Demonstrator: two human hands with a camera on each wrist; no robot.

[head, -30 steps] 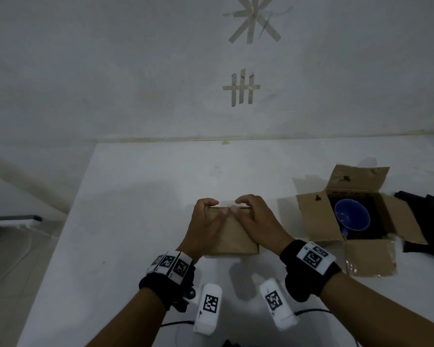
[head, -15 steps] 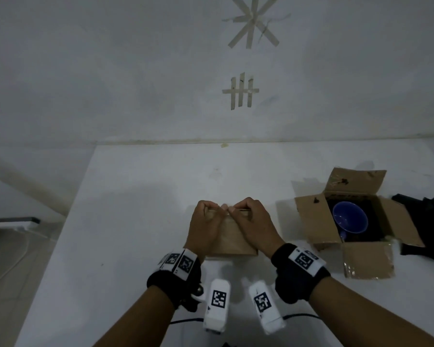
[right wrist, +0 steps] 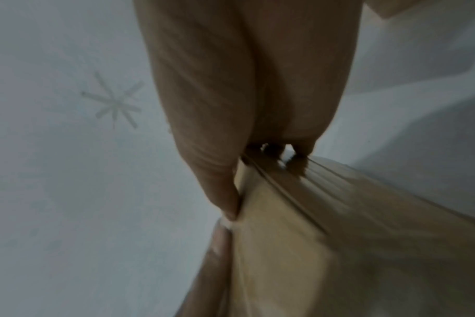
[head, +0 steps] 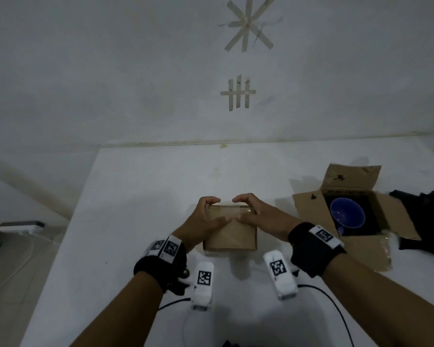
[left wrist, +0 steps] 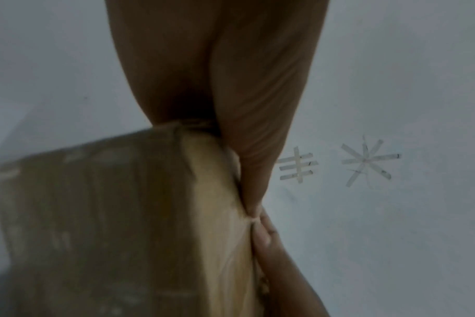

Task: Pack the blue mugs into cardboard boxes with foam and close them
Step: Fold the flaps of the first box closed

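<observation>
Both hands' fingers (head: 212,200) curled over closed box (head: 232,236); open box (head: 308,209) only overhead.

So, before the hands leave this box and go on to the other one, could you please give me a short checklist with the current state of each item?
1. Closed box flaps down: ok.
2. Left hand and right hand both hold the closed box, thumbs on top, fingers over the far edge: ok.
3. Flaps taped or locked: cannot tell.
4. Blue mug sits in the open box: ok.
5. Open box flaps shut: not ok.
6. Foam over that mug: not ok, mug uncovered.
</observation>
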